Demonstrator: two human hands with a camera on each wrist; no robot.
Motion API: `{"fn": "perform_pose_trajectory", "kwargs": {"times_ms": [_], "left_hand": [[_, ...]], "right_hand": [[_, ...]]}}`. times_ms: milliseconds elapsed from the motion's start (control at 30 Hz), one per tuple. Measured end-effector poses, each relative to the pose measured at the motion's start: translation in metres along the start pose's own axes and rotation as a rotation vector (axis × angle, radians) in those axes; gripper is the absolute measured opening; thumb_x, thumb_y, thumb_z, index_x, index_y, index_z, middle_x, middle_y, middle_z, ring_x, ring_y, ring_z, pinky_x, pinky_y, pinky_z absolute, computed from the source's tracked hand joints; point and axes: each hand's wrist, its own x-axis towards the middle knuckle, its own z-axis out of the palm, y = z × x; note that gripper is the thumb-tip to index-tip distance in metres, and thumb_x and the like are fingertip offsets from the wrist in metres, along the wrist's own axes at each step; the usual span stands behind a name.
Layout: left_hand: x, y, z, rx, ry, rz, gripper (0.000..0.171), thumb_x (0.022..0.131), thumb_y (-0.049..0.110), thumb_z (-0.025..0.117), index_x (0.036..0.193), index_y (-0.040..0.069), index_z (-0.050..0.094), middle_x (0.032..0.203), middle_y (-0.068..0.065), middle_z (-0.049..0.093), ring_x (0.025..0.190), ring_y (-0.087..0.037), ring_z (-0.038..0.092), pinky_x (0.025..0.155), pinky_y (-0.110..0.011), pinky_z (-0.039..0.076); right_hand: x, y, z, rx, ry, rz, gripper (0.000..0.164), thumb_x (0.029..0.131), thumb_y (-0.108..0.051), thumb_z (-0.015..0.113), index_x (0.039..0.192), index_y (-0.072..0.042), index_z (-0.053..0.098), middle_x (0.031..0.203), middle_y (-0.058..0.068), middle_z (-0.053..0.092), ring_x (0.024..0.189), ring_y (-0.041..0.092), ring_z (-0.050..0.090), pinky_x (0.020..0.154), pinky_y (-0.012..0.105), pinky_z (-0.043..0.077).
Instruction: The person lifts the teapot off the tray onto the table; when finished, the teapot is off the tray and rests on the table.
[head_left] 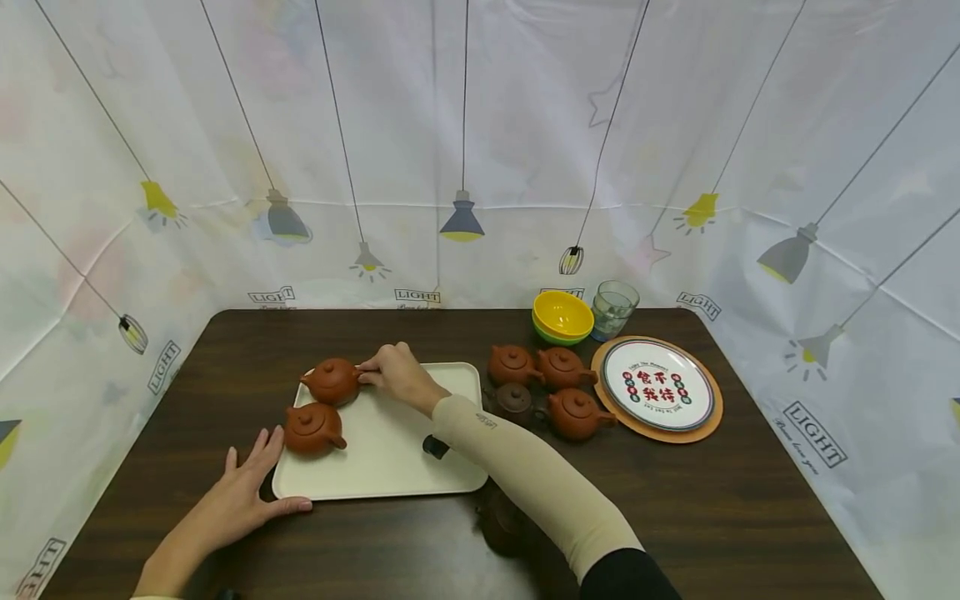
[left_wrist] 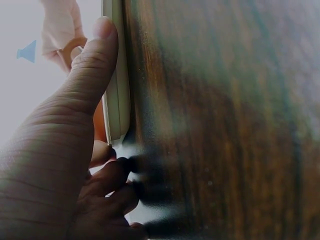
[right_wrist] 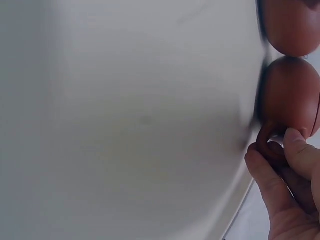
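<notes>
Pinched by its handle, a reddish-brown clay teapot [head_left: 332, 382] stands at the back left of a cream rectangular tray [head_left: 390, 462]; my right hand [head_left: 401, 375] holds it. In the right wrist view, thumb and fingers close round the loop handle [right_wrist: 265, 142]. A second, similar teapot [head_left: 311, 430] sits just in front of it on the tray's left side. My left hand [head_left: 247, 487] is at the tray's front left corner, fingers spread along the left side and thumb along the front edge. The left wrist view shows that thumb [left_wrist: 95, 60] beside the tray rim [left_wrist: 117, 95].
Right of the tray stand more brown teapots [head_left: 576, 414] and a dark one [head_left: 513, 402]. Another dark teapot [head_left: 501, 523] is partly under my right arm. Behind them are a yellow bowl [head_left: 562, 315], a glass [head_left: 615, 310] and a printed plate [head_left: 658, 385] on a wooden board.
</notes>
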Motion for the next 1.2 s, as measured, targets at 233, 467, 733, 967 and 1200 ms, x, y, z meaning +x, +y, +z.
{"fn": "perform_pose_trajectory", "kwargs": {"times_ms": [233,467,733,967,1200], "left_hand": [[0.001,0.002,-0.001,0.007,-0.004,-0.006,0.126,0.085,0.058,0.085,0.170,-0.005,0.017,0.171,-0.040,0.018,0.159,-0.061,0.018,0.122,-0.084,0.000],[0.002,0.000,0.002,0.011,-0.011,-0.007,0.125,0.085,0.058,0.085,0.169,-0.006,0.017,0.171,-0.040,0.018,0.158,-0.062,0.018,0.122,-0.085,0.000],[0.001,-0.001,0.001,0.005,0.000,-0.001,0.127,0.085,0.056,0.086,0.170,-0.004,0.015,0.170,-0.041,0.018,0.158,-0.062,0.019,0.123,-0.084,-0.002],[-0.001,-0.002,0.000,-0.007,-0.009,-0.004,0.127,0.085,0.057,0.085,0.170,-0.003,0.013,0.171,-0.041,0.016,0.159,-0.062,0.016,0.123,-0.083,-0.006],[-0.001,-0.001,0.001,0.002,-0.009,-0.005,0.127,0.086,0.057,0.085,0.171,-0.003,0.013,0.171,-0.041,0.015,0.159,-0.061,0.017,0.125,-0.081,-0.007]], "right_hand": [[-0.003,0.005,-0.013,-0.064,-0.008,-0.053,0.022,0.100,-0.022,0.077,0.120,-0.014,0.084,0.114,0.000,0.083,0.109,0.016,0.079,0.087,0.014,0.057],[-0.016,-0.001,-0.037,-0.036,-0.016,-0.045,0.023,0.102,-0.023,0.075,0.120,-0.013,0.084,0.114,0.003,0.084,0.089,0.012,0.078,0.067,0.009,0.046],[-0.062,0.000,-0.090,0.089,0.021,-0.037,0.023,0.101,-0.017,0.076,0.121,-0.007,0.083,0.111,0.011,0.084,0.084,0.018,0.082,0.057,0.014,0.052],[-0.117,0.017,-0.132,0.068,0.074,-0.056,0.022,0.101,-0.013,0.075,0.120,-0.006,0.083,0.109,0.012,0.084,0.076,0.015,0.081,0.048,0.015,0.041],[-0.175,0.043,-0.157,-0.011,0.172,-0.060,0.019,0.098,-0.013,0.079,0.115,-0.010,0.086,0.098,0.008,0.085,0.051,-0.002,0.057,0.047,0.016,0.039]]}}
